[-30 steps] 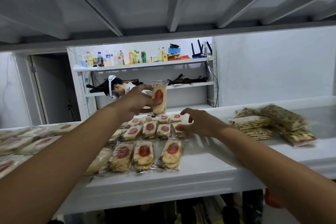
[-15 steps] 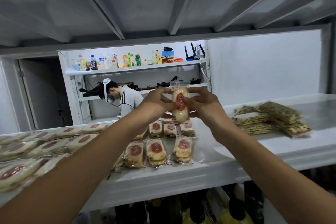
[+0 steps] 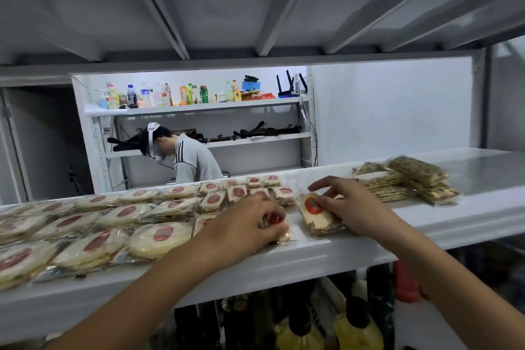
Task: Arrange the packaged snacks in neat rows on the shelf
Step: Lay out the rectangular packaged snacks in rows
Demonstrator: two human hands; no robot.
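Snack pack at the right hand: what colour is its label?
Red oval label on the pale snack pack; head view shows it.

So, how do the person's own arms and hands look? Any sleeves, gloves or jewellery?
The left forearm and right forearm are bare; no sleeves show. The left hand and right hand wear no gloves, and no ring or watch is visible.

My bare forearms reach forward from the bottom of view, converging. My left hand [image 3: 244, 224] lies palm-down, fingers curled round a clear-wrapped pale biscuit packet with a round red label [image 3: 281, 229]. My right hand [image 3: 352, 207] pinches a second such packet [image 3: 314, 212] by its right edge, forefinger stretched out.
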